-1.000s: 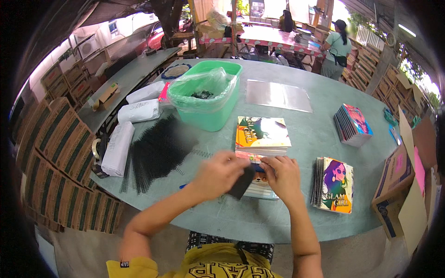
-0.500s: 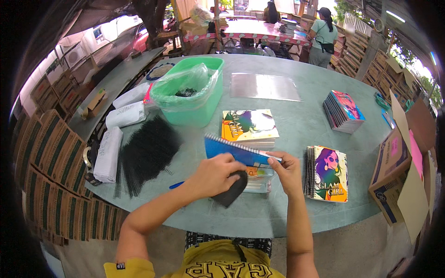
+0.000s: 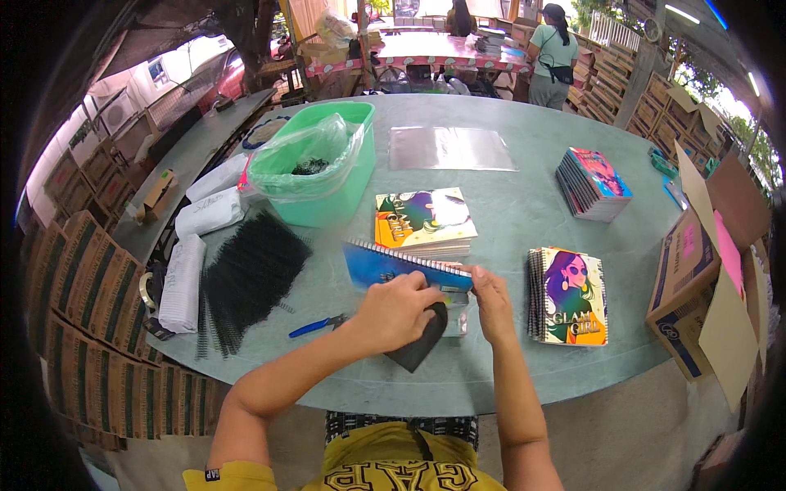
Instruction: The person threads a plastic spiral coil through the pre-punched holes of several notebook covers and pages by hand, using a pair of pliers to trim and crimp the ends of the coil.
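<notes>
Blue notebook (image 3: pixel 368 268) slants between the two hands above the near middle of the counter (image 3: pixel 524 209), its looped edge on the far side. A coil seems to run along most of that edge, so threading looks largely done on this copy; whether the ends are finished is too small to tell. The stack at the right (image 3: pixel 566 296) shows dark coils down its left side and looks bound, as does the farther stack at the far right (image 3: pixel 594 184). No coil shows on the middle stack (image 3: pixel 426 219) just beyond the notebook, which suggests those copies are left to do, and the pile of loose black coils (image 3: pixel 255 282) at the left is large.

Relative to the hands, the notebook lies with its right end pinched by the right hand (image 3: pixel 493 304), while its near edge meets the left hand (image 3: pixel 399 311). That hand is curled, seemingly clamped on a dark flat piece (image 3: pixel 419 348) hanging below its fingers; whether it also grips the notebook, I cannot tell. The hands are apart, close to each other. Blue-handled pliers (image 3: pixel 309 328) lie on the counter, just left of the left hand.
</notes>
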A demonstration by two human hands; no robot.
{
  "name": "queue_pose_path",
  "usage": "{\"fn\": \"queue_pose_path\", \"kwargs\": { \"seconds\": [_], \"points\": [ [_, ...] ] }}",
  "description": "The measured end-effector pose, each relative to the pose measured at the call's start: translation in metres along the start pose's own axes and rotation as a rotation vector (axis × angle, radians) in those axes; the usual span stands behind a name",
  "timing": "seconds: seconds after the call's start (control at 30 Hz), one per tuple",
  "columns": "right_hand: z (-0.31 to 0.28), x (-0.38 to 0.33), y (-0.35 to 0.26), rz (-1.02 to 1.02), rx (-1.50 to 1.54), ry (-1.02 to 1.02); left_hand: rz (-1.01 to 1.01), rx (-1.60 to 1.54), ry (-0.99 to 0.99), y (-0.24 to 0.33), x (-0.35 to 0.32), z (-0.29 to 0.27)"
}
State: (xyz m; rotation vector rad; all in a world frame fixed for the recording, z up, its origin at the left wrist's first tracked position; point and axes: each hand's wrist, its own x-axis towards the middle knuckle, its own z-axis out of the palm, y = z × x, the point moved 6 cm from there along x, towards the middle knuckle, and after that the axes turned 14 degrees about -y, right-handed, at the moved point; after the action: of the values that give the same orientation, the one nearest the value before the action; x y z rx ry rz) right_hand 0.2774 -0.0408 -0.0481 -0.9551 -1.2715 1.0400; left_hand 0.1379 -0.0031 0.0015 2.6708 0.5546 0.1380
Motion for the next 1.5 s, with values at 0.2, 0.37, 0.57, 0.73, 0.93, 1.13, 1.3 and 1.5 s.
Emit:
{"fn": "queue_pose_path", "kwargs": {
  "seconds": [0.2,0.37,0.57,0.73,0.93,1.13,1.3,1.5],
  "points": [
    [-0.002,-0.005,0.005,-0.006,0.012,0.017,-0.087,-0.056,0.315,0.006,0.008,-0.013],
    [0.004,0.006,0.010,-0.036,-0.108,0.014,0.000,-0.012,-0.060,0.004,-0.015,0.092],
    [0.000,-0.004,0.012,-0.121,0.149,0.034,0.036,0.387,0.515,0.017,-0.005,-0.022],
    [-0.005,-0.005,0.019,0.005,-0.044,0.087,0.021,0.210,0.250,0.001,0.010,-0.027],
    [-0.016,-0.011,0.042,0.091,-0.208,0.114,0.209,0.175,0.209,0.020,0.040,0.006],
    [-0.008,-0.024,0.023,0.029,-0.612,0.160,0.226,-0.081,0.092,0.019,0.047,0.009],
    [-0.007,-0.017,0.024,0.066,-0.574,0.094,0.164,-0.100,0.247,0.015,0.043,0.001],
    [-0.020,-0.008,-0.017,-0.029,-0.573,0.120,0.058,0.138,-0.014,-0.023,-0.050,0.025]
  ]
}}
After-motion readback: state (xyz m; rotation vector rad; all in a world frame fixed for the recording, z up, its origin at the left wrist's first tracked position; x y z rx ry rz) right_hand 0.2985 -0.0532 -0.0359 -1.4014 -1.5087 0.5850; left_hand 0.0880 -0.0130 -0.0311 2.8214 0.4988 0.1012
